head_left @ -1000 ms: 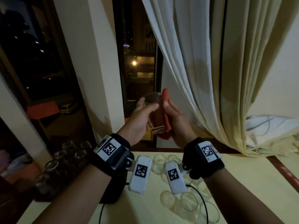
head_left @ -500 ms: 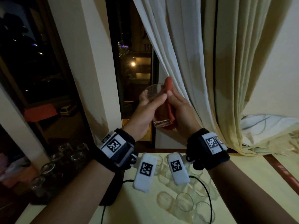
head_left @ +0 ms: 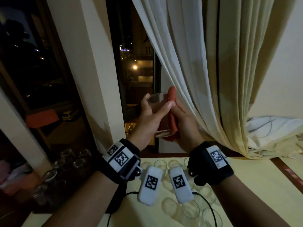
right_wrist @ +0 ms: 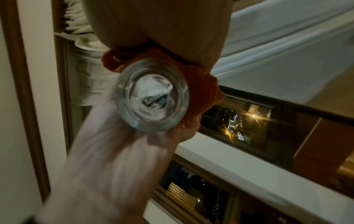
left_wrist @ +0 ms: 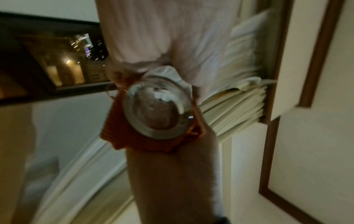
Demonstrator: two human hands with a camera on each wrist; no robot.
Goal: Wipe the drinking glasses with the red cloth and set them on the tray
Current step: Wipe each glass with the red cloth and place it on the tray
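Down close, clear glasses (head_left: 188, 208) sit on the yellow table (head_left: 255, 190), near its middle and back edge. More glasses (head_left: 54, 174) stand on the dark tray (head_left: 49, 205) past the table's left edge. Higher up and farther away, both hands are lifted over the back edge. The left hand (head_left: 148, 118) has its fingers and thumb wrapped around a drinking glass (head_left: 159, 115), held upright. The right hand (head_left: 183, 123) holds the red cloth (head_left: 173, 110) tight against the right side of the glass. Behind them hangs a cream curtain (head_left: 205, 71), and beside it a dark window (head_left: 137, 68) shows small lights.
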